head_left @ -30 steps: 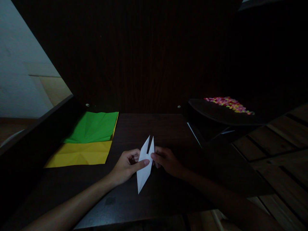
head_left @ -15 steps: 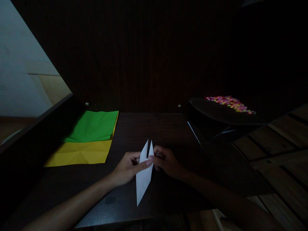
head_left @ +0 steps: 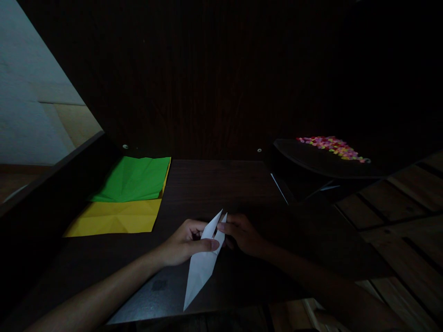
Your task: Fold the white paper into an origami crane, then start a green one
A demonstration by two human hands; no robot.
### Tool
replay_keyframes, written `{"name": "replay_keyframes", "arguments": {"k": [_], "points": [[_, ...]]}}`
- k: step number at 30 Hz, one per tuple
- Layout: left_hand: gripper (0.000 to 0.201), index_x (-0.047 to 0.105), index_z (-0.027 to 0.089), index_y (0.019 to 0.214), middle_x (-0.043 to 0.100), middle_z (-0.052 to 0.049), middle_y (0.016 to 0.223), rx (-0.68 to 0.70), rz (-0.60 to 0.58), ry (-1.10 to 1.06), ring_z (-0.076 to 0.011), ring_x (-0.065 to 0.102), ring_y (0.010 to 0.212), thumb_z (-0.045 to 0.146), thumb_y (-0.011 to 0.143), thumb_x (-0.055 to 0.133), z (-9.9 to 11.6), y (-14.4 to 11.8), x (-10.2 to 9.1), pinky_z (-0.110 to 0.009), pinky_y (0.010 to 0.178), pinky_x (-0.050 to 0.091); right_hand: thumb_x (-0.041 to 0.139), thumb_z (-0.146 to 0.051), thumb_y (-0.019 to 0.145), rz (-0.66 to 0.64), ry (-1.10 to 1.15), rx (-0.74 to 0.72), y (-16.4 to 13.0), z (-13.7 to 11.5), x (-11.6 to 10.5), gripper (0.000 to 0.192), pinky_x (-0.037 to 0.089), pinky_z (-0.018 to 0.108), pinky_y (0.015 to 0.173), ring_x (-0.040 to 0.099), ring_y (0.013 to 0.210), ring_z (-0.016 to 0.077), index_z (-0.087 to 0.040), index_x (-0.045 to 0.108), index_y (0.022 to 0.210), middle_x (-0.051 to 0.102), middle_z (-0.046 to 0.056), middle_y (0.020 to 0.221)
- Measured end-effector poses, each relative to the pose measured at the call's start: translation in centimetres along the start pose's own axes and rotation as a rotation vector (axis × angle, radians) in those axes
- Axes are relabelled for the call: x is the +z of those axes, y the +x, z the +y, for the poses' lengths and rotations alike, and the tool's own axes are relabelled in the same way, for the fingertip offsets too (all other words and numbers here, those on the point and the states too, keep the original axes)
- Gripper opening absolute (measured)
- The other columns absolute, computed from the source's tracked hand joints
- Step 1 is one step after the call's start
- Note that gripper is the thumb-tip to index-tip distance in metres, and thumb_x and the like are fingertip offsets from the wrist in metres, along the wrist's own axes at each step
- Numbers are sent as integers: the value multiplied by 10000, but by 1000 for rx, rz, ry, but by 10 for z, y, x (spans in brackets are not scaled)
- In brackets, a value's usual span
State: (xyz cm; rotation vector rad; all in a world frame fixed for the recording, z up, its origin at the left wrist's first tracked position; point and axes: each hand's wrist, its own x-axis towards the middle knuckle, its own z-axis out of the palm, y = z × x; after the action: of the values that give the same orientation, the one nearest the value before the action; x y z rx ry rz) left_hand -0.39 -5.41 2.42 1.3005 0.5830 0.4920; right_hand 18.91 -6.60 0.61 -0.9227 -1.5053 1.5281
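We pinch the paper [head_left: 202,265] with both hands, left [head_left: 185,242] and right [head_left: 242,235]; better keep its two points aligned, crease gently.

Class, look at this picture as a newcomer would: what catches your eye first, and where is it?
First, the white folded paper, pinched between the left hand and right hand over the dark table. Next, the bright green sheet lying over a yellow sheet at the left.
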Motion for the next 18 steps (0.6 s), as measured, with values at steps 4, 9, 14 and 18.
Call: {"name": "replay_keyframes", "arguments": {"k": [4, 9, 14, 18], "points": [[258, 728, 107, 863, 606, -19, 677, -7, 29, -19, -98, 470, 574, 353, 786, 712, -1, 1, 3, -188, 503, 331, 536, -433, 855, -10, -82, -37, 0, -4, -2, 334, 323, 188, 393, 429, 423, 76, -163, 560, 660, 488, -40, 516], [306, 686, 106, 771, 531, 11, 619, -21, 111, -52, -87, 426, 547, 411, 788, 709, -8, 4, 6, -182, 483, 300, 623, -405, 817, 53, -236, -114, 1, -11, -5, 281, 365, 200, 485, 453, 525, 86, -162, 585, 682, 524, -30, 592], [272, 730, 109, 889, 616, -26, 700, -28, 36, -20, -108, 490, 593, 365, 805, 695, -5, 2, 3, -204, 542, 360, 490, -550, 876, -19, -151, -19, 0, -7, -5, 489, 316, 192, 388, 427, 392, 78, -171, 537, 571, 489, -31, 453], [253, 753, 132, 951, 660, -43, 762, -38, -45, 6, -117, 521, 619, 332, 821, 671, 2, 1, 2, -204, 547, 365, 392, -610, 900, -56, -75, 57, -1, -3, -4, 599, 285, 193, 339, 422, 335, 81, -171, 527, 515, 483, -14, 400]]}}
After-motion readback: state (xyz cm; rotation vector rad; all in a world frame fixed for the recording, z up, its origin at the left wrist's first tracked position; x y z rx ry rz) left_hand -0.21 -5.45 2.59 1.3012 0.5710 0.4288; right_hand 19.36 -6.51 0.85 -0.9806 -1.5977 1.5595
